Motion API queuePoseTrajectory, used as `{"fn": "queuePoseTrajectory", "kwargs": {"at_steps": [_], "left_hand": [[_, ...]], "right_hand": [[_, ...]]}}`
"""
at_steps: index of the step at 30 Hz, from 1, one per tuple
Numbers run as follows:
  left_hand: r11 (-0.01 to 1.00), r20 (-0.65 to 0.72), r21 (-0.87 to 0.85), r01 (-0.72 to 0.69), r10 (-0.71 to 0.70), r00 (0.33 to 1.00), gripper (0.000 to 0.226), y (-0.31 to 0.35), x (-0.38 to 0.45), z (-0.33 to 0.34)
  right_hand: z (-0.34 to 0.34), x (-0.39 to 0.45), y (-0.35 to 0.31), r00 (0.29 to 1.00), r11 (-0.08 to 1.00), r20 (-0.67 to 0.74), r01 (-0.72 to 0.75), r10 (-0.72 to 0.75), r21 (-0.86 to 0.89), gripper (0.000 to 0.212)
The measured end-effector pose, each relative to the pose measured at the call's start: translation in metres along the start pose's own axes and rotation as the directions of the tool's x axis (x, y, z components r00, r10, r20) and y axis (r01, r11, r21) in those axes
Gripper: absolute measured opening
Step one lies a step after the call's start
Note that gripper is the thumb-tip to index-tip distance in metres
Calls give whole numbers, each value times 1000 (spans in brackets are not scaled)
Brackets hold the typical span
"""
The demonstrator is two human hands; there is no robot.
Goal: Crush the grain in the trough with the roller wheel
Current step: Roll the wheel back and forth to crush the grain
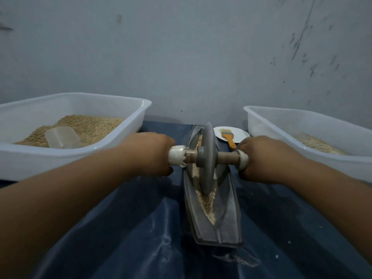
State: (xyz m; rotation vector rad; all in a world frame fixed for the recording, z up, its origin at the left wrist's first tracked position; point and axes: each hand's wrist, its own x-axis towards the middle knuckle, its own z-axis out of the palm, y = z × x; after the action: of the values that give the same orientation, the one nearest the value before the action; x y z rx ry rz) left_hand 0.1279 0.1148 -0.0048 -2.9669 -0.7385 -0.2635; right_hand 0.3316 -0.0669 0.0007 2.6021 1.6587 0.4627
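At nine o'clock we see a white plastic tub [112, 141] sitting on the dark blue sheet [124, 228], filled with pale brown grain [88, 125]. A translucent scoop [63, 137] lies half sunk in that heap.

Moving toward the centre, our left hand [153, 153] comes in from eight o'clock, and its fingers are curled tight round the white left grip [177, 155] of the axle [226, 157]. We cannot see the fingertips themselves, since they wrap under the grip.

At the centre stands the roller wheel [207, 160], a grey disc upright on its edge, with the axle running through its hub from side to side. Its lower rim sits down in the trough [227, 218], a long grey boat-shaped channel that runs from twelve o'clock toward six o'clock. The crushed grain in the trough [207, 202] lies along the bottom of the groove, touching the wheel's rim and tapering to a point toward six o'clock; more shows beyond the wheel at twelve o'clock.

Just past the trough, at one o'clock, a white plate [240, 133] holds a small brush with an orange handle [230, 140].

Our right hand [265, 158] reaches in from four o'clock, its fingers clamped round the white right grip [242, 160].

At three o'clock a second white tub [281, 121] holds a thinner layer of paler grain [318, 144].
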Motion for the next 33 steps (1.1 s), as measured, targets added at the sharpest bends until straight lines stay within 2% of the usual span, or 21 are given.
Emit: {"fn": "queuePoseTrajectory", "kwargs": {"at_steps": [3, 5, 7, 12, 16, 18, 21, 24, 26, 30, 33], "left_hand": [[997, 85, -70, 33, -27, 996, 49, 5, 9, -5], [998, 103, -45, 37, -32, 994, 42, 6, 12, -8], [999, 66, 9, 32, -32, 997, 29, 5, 6, -7], [989, -155, 145, 29, -6, 988, 21, -2, -5, 10], [994, -52, 82, 67, -63, 997, 20, 4, 23, 0], [993, -35, 101, 68, -65, 997, 21, 7, 35, -5], [991, -74, 126, 54, -45, 996, 22, 6, 29, -5], [984, -177, 175, 30, 2, 984, 22, 4, 13, 0], [981, -197, 194, 25, 14, 980, 22, 5, 7, 1], [992, -116, 122, 36, -22, 993, 19, 6, 22, -2], [996, -24, 74, 41, -39, 999, 20, 5, 33, -5]], "right_hand": [[-4, 13, -4, 998, 999, 64, 5, -7, 34, 18], [-6, 13, -5, 995, 998, 91, -52, 49, 22, 24], [-7, 3, -5, 991, 996, 96, -93, 93, -6, 20], [3, -20, -4, 995, 995, -43, -88, 86, -43, 18], [3, 9, -5, 980, 982, 82, -183, 179, 38, 16], [4, 20, -2, 978, 981, 109, -184, 176, 67, 17], [7, 14, 1, 977, 978, 139, -177, 161, 113, 14], [11, -4, 3, 984, 981, 106, -157, 145, 112, 15], [12, -10, 3, 986, 985, 89, -148, 141, 84, 15], [12, 5, 2, 980, 978, 111, -177, 165, 111, 12], [8, 16, 0, 978, 982, 128, -173, 162, 81, 17]]}}
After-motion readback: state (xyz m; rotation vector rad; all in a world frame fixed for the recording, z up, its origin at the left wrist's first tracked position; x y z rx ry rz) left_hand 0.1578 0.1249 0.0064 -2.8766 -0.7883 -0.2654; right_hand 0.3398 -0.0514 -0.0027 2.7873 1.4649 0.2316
